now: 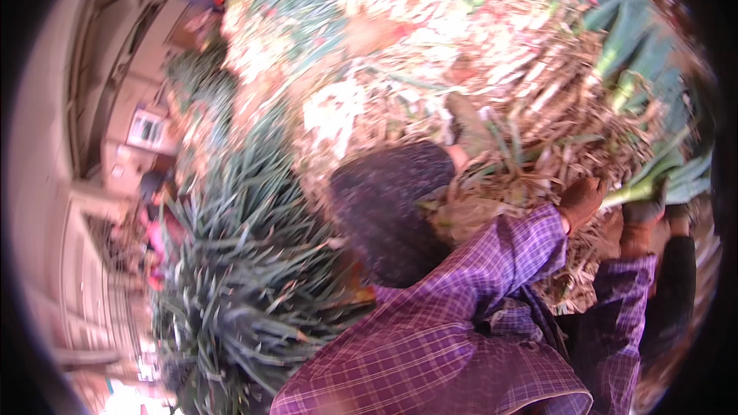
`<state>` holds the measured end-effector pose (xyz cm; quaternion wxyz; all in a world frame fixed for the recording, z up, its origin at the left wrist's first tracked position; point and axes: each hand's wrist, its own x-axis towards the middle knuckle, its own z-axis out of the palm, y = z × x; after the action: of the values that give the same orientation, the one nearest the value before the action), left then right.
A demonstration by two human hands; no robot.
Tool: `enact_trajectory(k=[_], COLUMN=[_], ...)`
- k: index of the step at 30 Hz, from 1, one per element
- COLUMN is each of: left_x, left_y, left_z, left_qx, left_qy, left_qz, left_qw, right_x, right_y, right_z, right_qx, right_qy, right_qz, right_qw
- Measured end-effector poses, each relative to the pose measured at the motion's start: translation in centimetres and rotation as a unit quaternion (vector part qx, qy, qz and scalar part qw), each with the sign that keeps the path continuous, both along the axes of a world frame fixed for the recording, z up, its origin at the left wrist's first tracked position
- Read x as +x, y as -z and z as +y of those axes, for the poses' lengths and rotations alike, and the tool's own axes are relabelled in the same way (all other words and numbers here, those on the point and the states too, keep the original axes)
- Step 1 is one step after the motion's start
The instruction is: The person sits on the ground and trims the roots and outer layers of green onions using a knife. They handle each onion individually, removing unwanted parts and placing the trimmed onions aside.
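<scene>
A leek lies across from one hand to the other, its pale stem to the left and green leaves to the right. My right hand is closed around it near the start of the leaves. At the pale end is my left hand, fingers curled against or beside the stem; the blur hides whether it grips. Both hands look brown, perhaps gloved. Dry leek husks lie under and around the hands. Purple checked sleeves cover both arms.
My bent knee in dark trousers and a shoe are left of the hands. A large heap of leeks rises at the left. More leeks lie at the upper right. Another person is beyond the heap, near stacked cardboard boxes.
</scene>
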<state>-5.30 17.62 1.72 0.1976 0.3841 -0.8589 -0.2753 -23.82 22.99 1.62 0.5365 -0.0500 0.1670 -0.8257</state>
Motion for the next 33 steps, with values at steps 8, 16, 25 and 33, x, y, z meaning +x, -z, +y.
enact_trajectory(k=[8,16,25,33], left_x=[5.1,7.6,7.2,4.9], left_y=[-1.3,-3.7,-6.5,-3.0], left_z=[2.0,3.7,1.4,-0.6], left_qx=[0.194,0.173,0.497,0.312], left_qy=[-0.052,-0.018,0.009,0.04], left_qz=[0.177,-0.027,0.276,0.069], left_qw=[0.963,0.984,0.823,0.947], right_x=[3.2,9.7,8.1,1.5], right_y=[1.0,-1.2,-6.6,-7.5], right_z=[-1.7,0.6,-0.6,1.4], right_qx=[-0.085,0.167,0.128,0.004], right_qy=[-0.118,0.049,0.065,-0.008], right_qz=[0.037,0.093,-0.021,0.109], right_qw=[0.989,0.98,0.989,0.994])
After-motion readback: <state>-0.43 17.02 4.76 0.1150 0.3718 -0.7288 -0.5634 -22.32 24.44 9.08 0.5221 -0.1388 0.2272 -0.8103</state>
